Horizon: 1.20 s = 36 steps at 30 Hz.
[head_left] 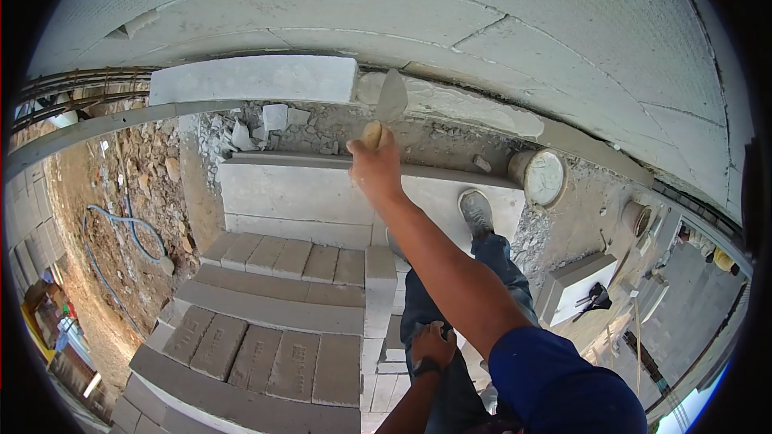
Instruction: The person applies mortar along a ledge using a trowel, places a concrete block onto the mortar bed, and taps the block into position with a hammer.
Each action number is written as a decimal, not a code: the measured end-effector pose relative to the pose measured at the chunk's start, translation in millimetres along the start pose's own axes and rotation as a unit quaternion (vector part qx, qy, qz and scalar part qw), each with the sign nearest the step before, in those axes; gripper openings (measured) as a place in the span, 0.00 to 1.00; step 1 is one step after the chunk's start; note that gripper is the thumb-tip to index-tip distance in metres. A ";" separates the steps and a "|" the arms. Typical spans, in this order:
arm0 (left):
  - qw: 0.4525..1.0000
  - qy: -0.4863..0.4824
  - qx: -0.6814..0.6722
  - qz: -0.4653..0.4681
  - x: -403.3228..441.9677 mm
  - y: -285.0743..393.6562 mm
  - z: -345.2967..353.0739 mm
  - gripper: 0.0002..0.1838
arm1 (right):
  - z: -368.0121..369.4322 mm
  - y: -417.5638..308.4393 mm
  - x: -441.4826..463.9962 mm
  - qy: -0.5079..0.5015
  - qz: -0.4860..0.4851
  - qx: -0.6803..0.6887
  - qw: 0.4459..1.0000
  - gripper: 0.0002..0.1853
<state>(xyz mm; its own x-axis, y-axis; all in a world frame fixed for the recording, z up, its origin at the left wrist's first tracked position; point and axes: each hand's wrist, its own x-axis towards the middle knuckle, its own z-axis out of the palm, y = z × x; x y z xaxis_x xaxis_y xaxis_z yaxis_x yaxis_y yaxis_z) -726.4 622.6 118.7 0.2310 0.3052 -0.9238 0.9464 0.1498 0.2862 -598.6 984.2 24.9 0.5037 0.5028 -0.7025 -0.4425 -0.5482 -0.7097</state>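
Observation:
My right hand (375, 165) is wrapped around the wooden handle of a trowel (393, 98), my arm stretched forward. The trowel's blade points at the wall, over the left part of a pale mortar strip (474, 106) along the wall's foot. Left of the blade, a long white block (253, 80) lies along the same line. My left hand (434, 344), with a dark watch at the wrist, is closed in front of my leg. Something dark shows at its fingers, but I cannot make out what it is.
A bucket (544, 178) with pale mix stands right of my shoe. Stacked grey blocks (273, 362) fill the lower left. Broken pieces (275, 117) lie in the gap before the wall. A blue hose (133, 219) lies on rubble at left. A white block (579, 289) bears a dark tool.

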 end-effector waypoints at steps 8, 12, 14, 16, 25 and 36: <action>1.000 0.010 0.014 0.023 1.8 -13.0 17.1 0.24 | 156.2 9.7 22.9 0.044 -0.106 -0.349 0.930 0.44; 1.000 -0.014 0.011 0.011 -0.4 -15.3 11.7 0.25 | 144.0 -16.0 -22.0 -0.030 -0.206 -0.494 0.844 0.39; 1.000 -0.024 0.007 0.010 0.0 -13.5 9.5 0.26 | 100.0 -27.9 -53.3 -0.077 -0.152 -0.359 0.917 0.40; 0.999 -0.037 0.007 0.008 1.4 -13.7 4.1 0.26 | 79.0 6.6 -77.3 0.061 -0.181 -0.171 0.967 0.45; 0.997 -0.073 0.038 -0.008 9.0 -14.6 0.3 0.30 | 48.1 -51.8 -23.9 -0.128 0.070 0.059 0.988 0.32; 0.998 -0.055 0.016 -0.009 -7.5 3.4 7.3 0.31 | 17.1 22.4 -136.1 -0.077 -0.060 0.178 0.979 0.35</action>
<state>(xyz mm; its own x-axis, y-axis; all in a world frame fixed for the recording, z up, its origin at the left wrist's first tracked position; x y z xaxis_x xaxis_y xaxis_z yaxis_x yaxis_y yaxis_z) -723.3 614.0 124.7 0.2347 0.1976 -0.9518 0.9570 0.1247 0.2619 -689.8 914.9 103.7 0.4621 0.6600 -0.5924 -0.6306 -0.2252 -0.7427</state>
